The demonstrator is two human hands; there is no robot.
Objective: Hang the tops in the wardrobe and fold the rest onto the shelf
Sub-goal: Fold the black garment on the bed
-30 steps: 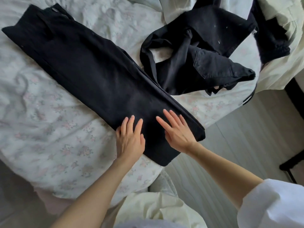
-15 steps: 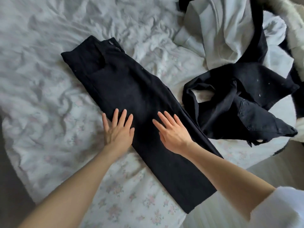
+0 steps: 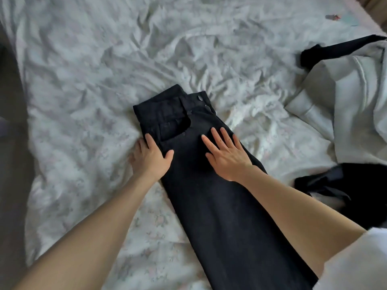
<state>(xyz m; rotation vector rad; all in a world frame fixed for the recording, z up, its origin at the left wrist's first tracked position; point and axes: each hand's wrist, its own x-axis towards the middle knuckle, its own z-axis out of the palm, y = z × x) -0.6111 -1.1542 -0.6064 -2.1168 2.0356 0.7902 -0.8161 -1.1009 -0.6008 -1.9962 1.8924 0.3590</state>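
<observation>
Black trousers (image 3: 209,206) lie flat on the bed, folded lengthwise, waistband and buttons at the far end. My left hand (image 3: 149,158) rests on their left edge near the pocket, thumb on the cloth, fingers partly on the sheet. My right hand (image 3: 227,152) lies flat on the trousers just below the waistband, fingers spread. Neither hand grips anything. The trouser hems run out of view at the bottom.
The bed has a crumpled floral sheet (image 3: 94,91). At the right lies a white garment (image 3: 351,97) with a black garment (image 3: 343,49) under it, and another black garment (image 3: 351,191) lower right. A dark floor strip (image 3: 10,143) borders the bed's left edge.
Both hands have slid along the trousers from the hem end up to the waistband. The view has followed them, so the pile of clothes now sits at the right edge.
</observation>
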